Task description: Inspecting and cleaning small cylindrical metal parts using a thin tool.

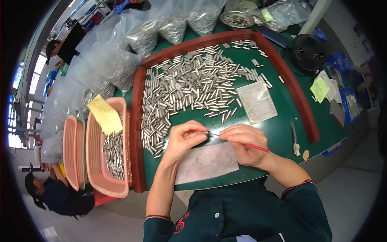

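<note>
My left hand pinches a small metal cylinder between thumb and fingertips, above the near part of the green tabletop. My right hand is closed round a thin tool with a red handle. Its slim metal tip points left and meets the cylinder's end or lies very near it; which one I cannot tell. Below both hands lies a stained pale cloth. Beyond them spreads a wide heap of short metal pins, with a printed paper sheet at its right.
A dark red wooden frame borders the work area. Pink baskets stand at left, one holding metal pins. Plastic bags of parts line the back. A knife lies at right, below a black fan. Another person sits far left.
</note>
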Demonstrator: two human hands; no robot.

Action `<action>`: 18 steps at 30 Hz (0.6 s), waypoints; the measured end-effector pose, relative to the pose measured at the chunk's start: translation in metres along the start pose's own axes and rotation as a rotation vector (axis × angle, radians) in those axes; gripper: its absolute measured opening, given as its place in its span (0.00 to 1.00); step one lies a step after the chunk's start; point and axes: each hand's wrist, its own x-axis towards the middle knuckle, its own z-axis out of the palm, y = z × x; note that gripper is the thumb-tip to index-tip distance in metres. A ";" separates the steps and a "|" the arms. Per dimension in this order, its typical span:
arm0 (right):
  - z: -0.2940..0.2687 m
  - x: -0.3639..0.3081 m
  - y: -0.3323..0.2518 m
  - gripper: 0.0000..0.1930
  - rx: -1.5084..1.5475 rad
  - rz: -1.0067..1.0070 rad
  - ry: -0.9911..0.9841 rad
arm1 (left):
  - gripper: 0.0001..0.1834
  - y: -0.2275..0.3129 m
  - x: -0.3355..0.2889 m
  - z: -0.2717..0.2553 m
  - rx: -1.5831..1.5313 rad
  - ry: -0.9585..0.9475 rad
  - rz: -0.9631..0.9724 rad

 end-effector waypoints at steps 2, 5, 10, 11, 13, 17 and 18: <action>0.002 -0.004 -0.001 0.09 0.026 0.046 0.030 | 0.07 -0.005 -0.003 -0.003 -0.093 0.027 -0.061; 0.004 -0.007 0.002 0.09 0.047 -0.007 0.012 | 0.04 -0.011 -0.008 -0.009 -0.329 0.054 -0.053; 0.009 -0.005 0.002 0.10 0.070 -0.140 -0.089 | 0.11 -0.007 -0.014 -0.012 -0.572 0.259 -0.153; 0.011 -0.003 0.002 0.10 0.071 -0.149 -0.080 | 0.12 -0.007 -0.010 -0.015 -0.537 0.180 -0.129; 0.008 -0.001 0.001 0.10 0.070 -0.142 -0.062 | 0.11 -0.005 -0.005 -0.016 -0.512 0.065 -0.108; 0.010 0.000 0.000 0.07 0.196 0.147 0.020 | 0.06 -0.010 -0.004 -0.018 -0.205 0.079 -0.016; 0.010 0.002 -0.002 0.05 0.252 0.249 0.059 | 0.06 -0.007 -0.007 -0.016 -0.183 0.089 0.029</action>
